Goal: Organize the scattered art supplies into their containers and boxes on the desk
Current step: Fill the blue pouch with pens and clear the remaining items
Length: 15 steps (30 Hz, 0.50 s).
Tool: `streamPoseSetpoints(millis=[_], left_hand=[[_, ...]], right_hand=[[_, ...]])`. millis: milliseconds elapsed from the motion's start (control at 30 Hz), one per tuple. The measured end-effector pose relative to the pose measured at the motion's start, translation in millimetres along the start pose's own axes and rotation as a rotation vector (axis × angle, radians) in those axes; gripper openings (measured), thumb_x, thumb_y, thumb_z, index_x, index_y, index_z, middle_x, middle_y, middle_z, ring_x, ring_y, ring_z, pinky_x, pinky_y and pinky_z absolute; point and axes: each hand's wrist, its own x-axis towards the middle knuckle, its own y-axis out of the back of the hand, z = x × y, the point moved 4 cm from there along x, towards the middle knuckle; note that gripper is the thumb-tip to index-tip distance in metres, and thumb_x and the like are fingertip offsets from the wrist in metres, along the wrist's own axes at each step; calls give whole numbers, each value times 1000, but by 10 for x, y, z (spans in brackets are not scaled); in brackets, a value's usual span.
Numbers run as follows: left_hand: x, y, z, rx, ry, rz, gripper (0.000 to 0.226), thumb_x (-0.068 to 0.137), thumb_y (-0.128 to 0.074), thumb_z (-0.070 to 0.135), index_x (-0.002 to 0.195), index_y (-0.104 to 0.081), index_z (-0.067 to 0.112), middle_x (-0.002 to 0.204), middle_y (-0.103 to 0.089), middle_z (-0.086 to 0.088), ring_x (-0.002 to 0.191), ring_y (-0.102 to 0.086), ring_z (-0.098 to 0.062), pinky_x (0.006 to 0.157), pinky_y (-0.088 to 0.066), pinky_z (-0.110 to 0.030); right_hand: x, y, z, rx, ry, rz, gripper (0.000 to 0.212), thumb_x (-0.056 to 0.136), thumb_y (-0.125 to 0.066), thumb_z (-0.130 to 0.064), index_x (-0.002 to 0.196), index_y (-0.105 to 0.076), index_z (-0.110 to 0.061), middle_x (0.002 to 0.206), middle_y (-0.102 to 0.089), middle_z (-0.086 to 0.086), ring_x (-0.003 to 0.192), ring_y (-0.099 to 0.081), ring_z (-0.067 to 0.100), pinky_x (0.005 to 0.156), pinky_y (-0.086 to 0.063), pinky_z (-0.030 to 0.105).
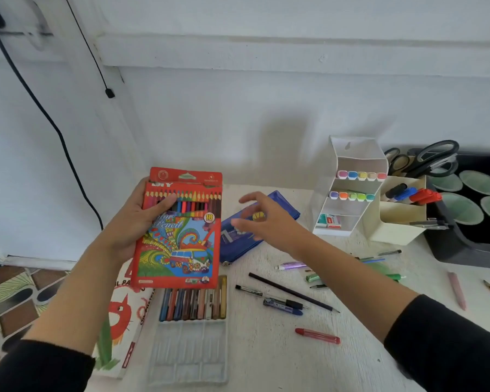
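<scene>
Head view: the left hand grips a red cardboard box of colour pencils by its left edge, thumb across the printed front and fingers behind. The box is raised off the white desk with its front facing the camera. It hangs over the top end of a clear plastic tray of oil pastels and a white oil-pastel box with a red drawing lying just beside the tray.

The right hand is released, fingers spread and loosely bent, holding nothing. It is over a blue zip pencil pouch that lies flat on the desk right of the pencil box. The hand is blurred, so whether it touches the pouch cannot be told.

Scattered on the desk near the right forearm are a black pencil, a black pen, a blue pen, a red crayon-like stick, a purple highlighter, a green marker and a pink stick.

At the back stand a white tiered organiser with pastel highlighters and, touching it, a cream holder of markers. Black-handled scissors stick up behind.
</scene>
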Motion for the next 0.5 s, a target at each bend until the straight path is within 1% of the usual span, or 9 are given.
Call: streamPoseSetpoints(millis=[33,100,167,233,300,367,400,433,500], left_hand=[[102,48,9,19,-5,17,36,91,-69,29,123,-53,32,108,-76,-5,90,-76,-31,68,-63,-44],[330,137,19,63,-13,51,39,88,-72,31,122,-53,31,107,-76,-5,91,-76,-30,68,-62,-42],[559,213,1,102,-17,85,44,85,-75,33,123,-53,29,107,-75,-5,91,-76,-30,68,-62,-41],[776,284,-70,124,0,114,47,85,-77,33,124,-53,28,109,-74,-5,91,-76,-29,68,-61,-40],[961,346,-142,148,22,135,48,85,-77,33,126,-52,27,110,-73,-6,90,-76,-28,68,-61,-39],[1090,380,-196,175,34,130,51,86,-76,33,129,-51,25,111,-73,-6,86,-76,-24,65,-61,-37],[1139,384,-235,187,41,124,53,86,-76,33,131,-50,23,112,-73,-6,85,-76,-22,64,-60,-35],[1182,387,-287,215,48,115,53,87,-76,33,132,-50,21,113,-72,-6,85,-76,-21,63,-59,-33],[1251,413,-426,328,52,114,53,87,-76,34,131,-51,16,113,-71,-6,88,-74,-19,67,-58,-31]], right_hand=[[-9,-7,47,-4,9,-2,32,91,-72,-32,118,-55,-27,99,-72,0,88,-71,12,79,-59,30],[-8,-28,107,-66,65,50,14,94,-69,-25,107,-62,-22,85,-74,-1,80,-71,12,79,-58,33],[9,-53,161,-175,125,106,4,96,-65,-21,100,-66,-21,86,-72,-4,81,-68,9,80,-57,33],[27,-84,214,-348,198,121,11,97,-63,-22,108,-67,-21,100,-69,-8,91,-62,6,84,-53,28],[66,-140,272,-536,270,85,24,99,-60,-26,123,-64,-22,119,-64,-8,111,-55,8,96,-48,28],[133,-202,350,-682,311,14,37,100,-58,-32,136,-58,-26,142,-53,-7,135,-40,13,113,-34,29],[168,-214,397,-748,310,-15,42,100,-57,-37,141,-54,-28,152,-45,-6,144,-31,15,117,-25,31],[205,-214,444,-809,299,-38,46,99,-56,-42,144,-50,-31,157,-38,-5,148,-24,17,119,-20,33],[266,-205,494,-905,290,-58,49,97,-56,-49,144,-49,-35,159,-35,-6,149,-23,20,119,-18,39]])
